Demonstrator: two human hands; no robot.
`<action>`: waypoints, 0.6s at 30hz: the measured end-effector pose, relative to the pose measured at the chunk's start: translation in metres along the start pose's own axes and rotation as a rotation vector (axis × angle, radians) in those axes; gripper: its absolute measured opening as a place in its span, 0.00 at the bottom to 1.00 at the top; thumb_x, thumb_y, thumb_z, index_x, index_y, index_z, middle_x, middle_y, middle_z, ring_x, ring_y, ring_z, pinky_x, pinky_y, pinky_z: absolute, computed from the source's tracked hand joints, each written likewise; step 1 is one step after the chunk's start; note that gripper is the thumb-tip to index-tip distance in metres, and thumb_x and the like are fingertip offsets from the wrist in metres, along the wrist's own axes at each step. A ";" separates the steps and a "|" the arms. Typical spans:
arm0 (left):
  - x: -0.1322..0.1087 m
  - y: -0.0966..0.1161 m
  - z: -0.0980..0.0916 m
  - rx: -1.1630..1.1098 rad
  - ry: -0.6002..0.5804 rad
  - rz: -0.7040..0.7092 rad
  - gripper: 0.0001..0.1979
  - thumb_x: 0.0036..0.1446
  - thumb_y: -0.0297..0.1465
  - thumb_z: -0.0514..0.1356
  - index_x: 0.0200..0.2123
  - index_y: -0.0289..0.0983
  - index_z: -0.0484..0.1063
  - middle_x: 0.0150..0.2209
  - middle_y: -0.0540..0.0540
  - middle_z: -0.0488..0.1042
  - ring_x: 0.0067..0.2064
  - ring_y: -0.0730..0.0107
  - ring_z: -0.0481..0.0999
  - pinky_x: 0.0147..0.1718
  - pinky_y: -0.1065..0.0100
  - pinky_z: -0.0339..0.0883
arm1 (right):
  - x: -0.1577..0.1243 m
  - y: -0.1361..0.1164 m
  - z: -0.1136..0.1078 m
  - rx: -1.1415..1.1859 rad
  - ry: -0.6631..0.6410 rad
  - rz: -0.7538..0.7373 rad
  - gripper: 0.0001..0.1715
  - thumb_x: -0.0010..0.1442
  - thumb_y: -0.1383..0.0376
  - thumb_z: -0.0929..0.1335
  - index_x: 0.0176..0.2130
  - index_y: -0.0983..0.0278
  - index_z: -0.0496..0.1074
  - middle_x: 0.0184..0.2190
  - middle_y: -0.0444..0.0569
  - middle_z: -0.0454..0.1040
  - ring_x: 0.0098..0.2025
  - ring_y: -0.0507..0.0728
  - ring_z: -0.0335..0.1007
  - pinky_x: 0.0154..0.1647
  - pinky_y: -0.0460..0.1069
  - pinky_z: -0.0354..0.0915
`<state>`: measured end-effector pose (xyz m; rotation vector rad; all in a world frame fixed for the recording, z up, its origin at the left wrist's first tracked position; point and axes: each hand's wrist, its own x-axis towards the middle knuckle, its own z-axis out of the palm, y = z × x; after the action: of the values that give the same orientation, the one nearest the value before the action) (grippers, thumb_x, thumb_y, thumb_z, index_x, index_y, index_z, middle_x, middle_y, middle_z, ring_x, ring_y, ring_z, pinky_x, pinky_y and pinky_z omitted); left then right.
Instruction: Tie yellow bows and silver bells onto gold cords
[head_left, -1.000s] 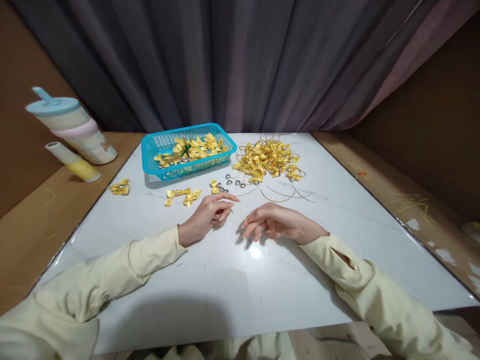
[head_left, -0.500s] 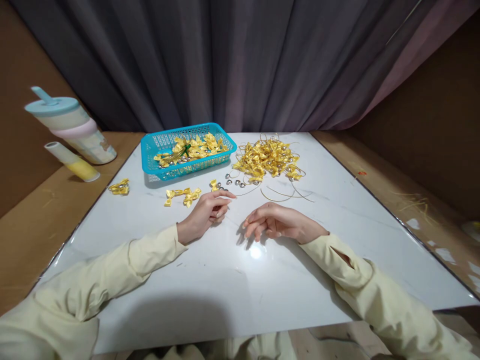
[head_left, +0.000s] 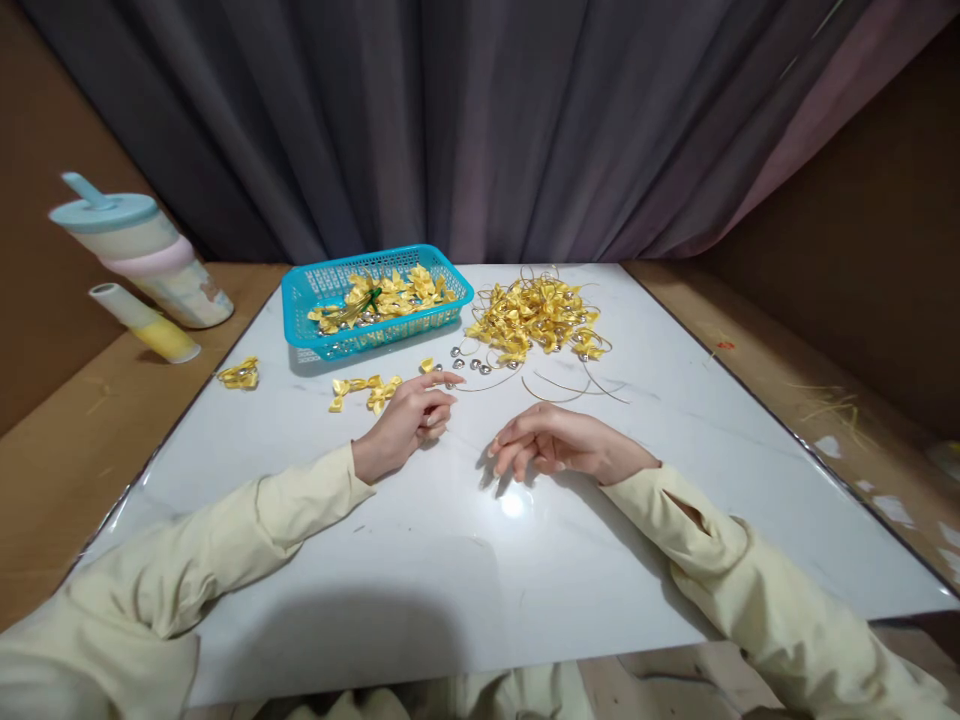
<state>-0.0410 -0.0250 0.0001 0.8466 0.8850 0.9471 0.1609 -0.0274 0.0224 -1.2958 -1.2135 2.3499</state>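
My left hand [head_left: 406, 420] is over the table with its index finger stretched out and the other fingers loosely curled; nothing shows in it. That fingertip is by several small silver bells [head_left: 459, 364] and the end of a thin gold cord [head_left: 491, 386]; whether it touches them I cannot tell. Several yellow ribbon bows [head_left: 385, 393] lie just left of the hand. My right hand [head_left: 551, 442] rests near the middle of the table, palm turned inward, fingers loosely bent and apart, holding nothing visible. Beyond it is a tangled pile of yellow bows with gold cords [head_left: 536, 312].
A blue plastic basket [head_left: 300, 310] at the back left holds yellow bows and a bundle tied in green. A small yellow bundle [head_left: 239, 374] lies at the left. Past the table's left edge stand a lidded tumbler [head_left: 161, 255] and a yellow-and-white tube [head_left: 146, 325]. A dark curtain [head_left: 480, 130] hangs behind.
My left hand has shifted slightly left and its index finger has lifted a little toward the bells. The right hand stays nearly still.
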 end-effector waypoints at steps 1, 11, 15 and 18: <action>0.000 0.000 0.000 -0.008 0.010 0.001 0.15 0.44 0.22 0.59 0.39 0.35 0.67 0.12 0.61 0.49 0.14 0.83 0.43 0.13 0.77 0.38 | 0.000 0.000 0.000 0.000 0.002 0.007 0.11 0.48 0.67 0.66 0.28 0.73 0.75 0.25 0.56 0.77 0.22 0.52 0.72 0.10 0.38 0.49; 0.008 0.005 -0.005 -0.051 0.095 0.011 0.16 0.42 0.20 0.58 0.37 0.36 0.63 0.12 0.62 0.49 0.13 0.83 0.44 0.13 0.77 0.37 | 0.001 0.003 -0.004 -0.039 -0.048 -0.017 0.10 0.44 0.67 0.67 0.25 0.72 0.75 0.23 0.56 0.77 0.20 0.52 0.71 0.09 0.38 0.48; 0.010 0.012 -0.010 -0.058 0.084 0.057 0.16 0.42 0.19 0.58 0.37 0.36 0.63 0.12 0.62 0.49 0.13 0.83 0.44 0.13 0.77 0.36 | -0.001 0.005 -0.005 -0.036 -0.043 -0.041 0.10 0.45 0.66 0.68 0.26 0.73 0.76 0.23 0.56 0.77 0.20 0.51 0.71 0.09 0.38 0.48; 0.009 0.013 -0.011 -0.060 0.029 0.053 0.15 0.44 0.20 0.58 0.37 0.36 0.64 0.12 0.61 0.49 0.14 0.83 0.44 0.13 0.77 0.37 | -0.001 0.004 -0.008 -0.026 0.002 -0.070 0.10 0.46 0.67 0.69 0.28 0.74 0.76 0.24 0.57 0.77 0.20 0.51 0.71 0.10 0.38 0.49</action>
<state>-0.0524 -0.0101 0.0055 0.8097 0.8589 1.0292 0.1680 -0.0259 0.0177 -1.2424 -1.2711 2.2914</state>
